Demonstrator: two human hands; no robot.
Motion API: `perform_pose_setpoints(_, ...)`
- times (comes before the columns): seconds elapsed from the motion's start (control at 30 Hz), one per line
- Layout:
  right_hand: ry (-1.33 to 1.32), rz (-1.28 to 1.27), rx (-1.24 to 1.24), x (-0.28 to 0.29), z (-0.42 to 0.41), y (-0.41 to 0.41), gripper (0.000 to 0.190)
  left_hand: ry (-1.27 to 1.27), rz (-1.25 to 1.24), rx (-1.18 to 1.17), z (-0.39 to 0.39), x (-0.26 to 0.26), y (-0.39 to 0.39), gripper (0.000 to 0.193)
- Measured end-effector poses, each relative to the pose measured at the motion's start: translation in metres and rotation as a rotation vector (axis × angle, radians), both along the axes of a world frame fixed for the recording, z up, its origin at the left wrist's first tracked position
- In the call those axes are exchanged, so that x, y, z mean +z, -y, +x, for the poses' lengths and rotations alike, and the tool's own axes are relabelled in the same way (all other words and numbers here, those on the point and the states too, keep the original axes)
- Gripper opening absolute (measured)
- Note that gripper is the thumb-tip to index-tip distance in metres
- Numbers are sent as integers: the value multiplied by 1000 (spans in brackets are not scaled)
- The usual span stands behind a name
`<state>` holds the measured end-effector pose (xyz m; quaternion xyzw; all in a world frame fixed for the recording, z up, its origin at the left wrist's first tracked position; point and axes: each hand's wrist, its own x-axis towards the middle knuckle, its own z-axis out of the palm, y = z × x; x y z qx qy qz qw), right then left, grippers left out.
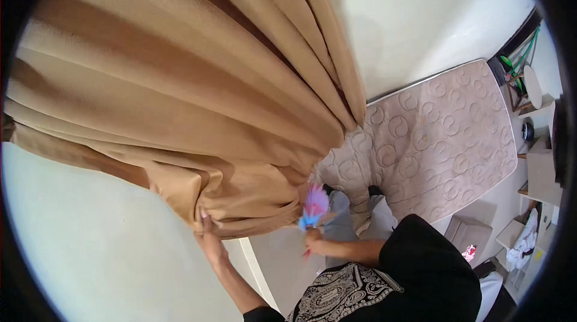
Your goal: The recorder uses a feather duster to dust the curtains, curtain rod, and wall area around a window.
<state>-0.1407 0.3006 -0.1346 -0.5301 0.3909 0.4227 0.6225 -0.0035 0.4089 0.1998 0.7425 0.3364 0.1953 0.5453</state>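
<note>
A long tan curtain [194, 83] hangs in deep folds across the upper left. At its lower left edge, my left hand [211, 236] grips a fold of the cloth. My right hand [315, 243] is closed around the handle of a duster with pink, purple and blue bristles [316, 202], blurred as if in motion. The duster's head is beside the curtain's lower edge, in front of my legs; whether it touches the cloth I cannot tell.
My feet are on a quilted mattress [446, 142] lying against the wall [414, 15]. Farther right are a brown upholstered seat [469, 234], a round-topped stool [533, 87], a dark round object [527, 132] and shelving with white cloth [524, 245].
</note>
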Motion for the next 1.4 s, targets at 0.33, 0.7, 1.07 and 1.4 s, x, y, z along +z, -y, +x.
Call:
perform_pose_setpoints(0.33,-12,196,480,2,23,-31,42,45,-195,-50,-6,-8,23,52)
perform_pose_setpoints(0.7,959,194,423,98,21,-18,32,-224,-68,-141,-34,-41,7,44)
perform_pose_setpoints(1.07,118,183,224,83,26,21,32,303,-171,-61,-31,13,2,63)
perform_pose_setpoints(1.4,225,194,515,51,59,-1,23,207,-197,-15,-27,45,59,54)
